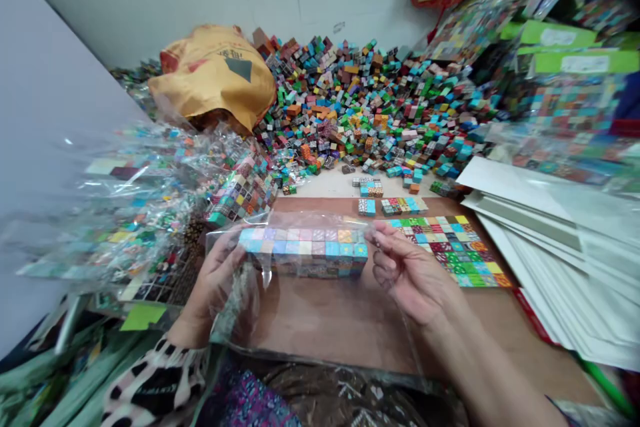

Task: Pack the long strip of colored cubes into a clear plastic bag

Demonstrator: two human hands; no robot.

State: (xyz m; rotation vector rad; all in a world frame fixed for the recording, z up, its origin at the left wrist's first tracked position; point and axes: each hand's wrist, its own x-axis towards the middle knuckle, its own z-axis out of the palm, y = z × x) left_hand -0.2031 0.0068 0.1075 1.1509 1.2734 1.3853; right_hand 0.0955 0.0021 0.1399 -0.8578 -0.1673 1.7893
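Note:
Between my hands is a clear plastic bag [320, 317] holding a row of small patterned cubes [305, 247] in blue, pink, white and orange. The cubes lie together as a long block at the bag's far end. My left hand [216, 283] is closed round the bag's left side, at the end of the block. On the other side, my right hand [413, 273] pinches the bag's film near the block's right end. The near part of the bag hangs loose toward my lap. Part of my left fingers is hidden behind the film.
A flat slab of patterned cubes [463, 250] lies right on the brown board [480, 313]. Behind is a big heap of loose cubes [350, 107] and a yellow sack [215, 77]. Bagged cubes [145, 200] crowd the left; white boards [555, 273] are stacked right.

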